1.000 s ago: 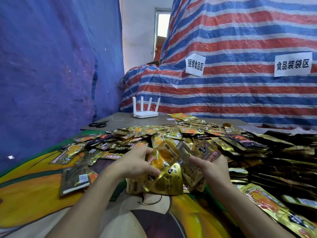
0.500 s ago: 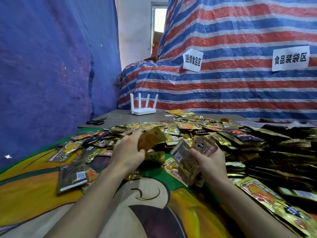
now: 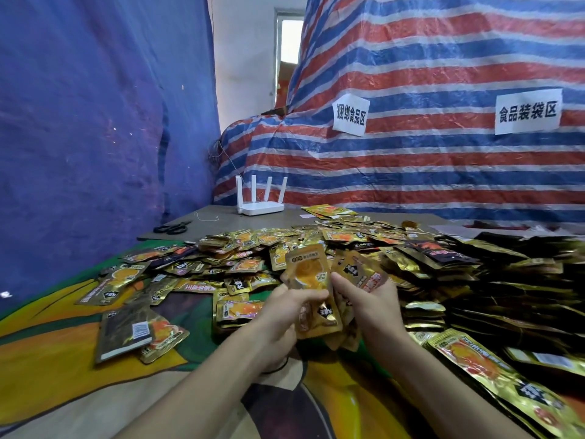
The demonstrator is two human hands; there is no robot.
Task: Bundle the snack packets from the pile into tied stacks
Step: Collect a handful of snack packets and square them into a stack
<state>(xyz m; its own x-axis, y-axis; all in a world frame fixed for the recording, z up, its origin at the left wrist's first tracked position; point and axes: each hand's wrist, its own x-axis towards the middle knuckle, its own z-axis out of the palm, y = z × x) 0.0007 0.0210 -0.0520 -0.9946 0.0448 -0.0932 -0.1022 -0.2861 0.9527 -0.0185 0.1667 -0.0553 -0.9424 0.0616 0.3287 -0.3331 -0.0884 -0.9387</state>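
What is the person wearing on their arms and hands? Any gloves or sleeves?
No gloves and no sleeves in view. The left hand and the right hand are bare, with no ring, watch or bracelet showing. The left arm and the right arm are bare too, right down to the picture's edge.

Held packets (image 3: pixel 305 270): gold foil, orange print, a fanned clutch you hold upright, nearest you.
Pile (image 3: pixel 250 248): loose gold packets, lying flat and overlapping.
Stacked packets (image 3: pixel 493 280): dark-edged, heaped at your right.
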